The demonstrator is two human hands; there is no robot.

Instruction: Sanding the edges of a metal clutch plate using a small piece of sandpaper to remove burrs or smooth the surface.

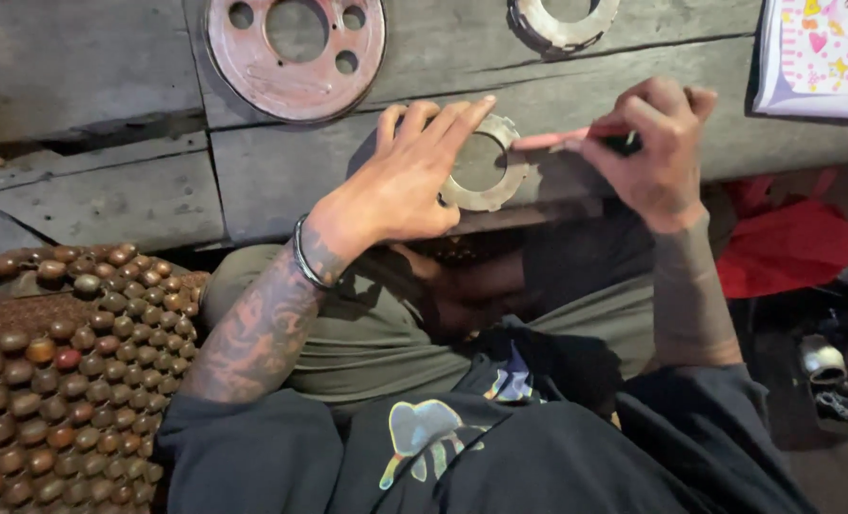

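Note:
A toothed metal ring plate lies flat on the worn wooden bench, near its front edge. My left hand presses down on the ring's left side with its fingers spread. My right hand grips a thin pink tool whose tip points at the ring's right rim. A dark band circles my left wrist, and tattoos cover the forearm.
A large reddish disc with holes and a second toothed ring lie farther back on the bench. A pink patterned sheet sits at the top right, a beaded wooden seat mat at the left, red cloth at the right.

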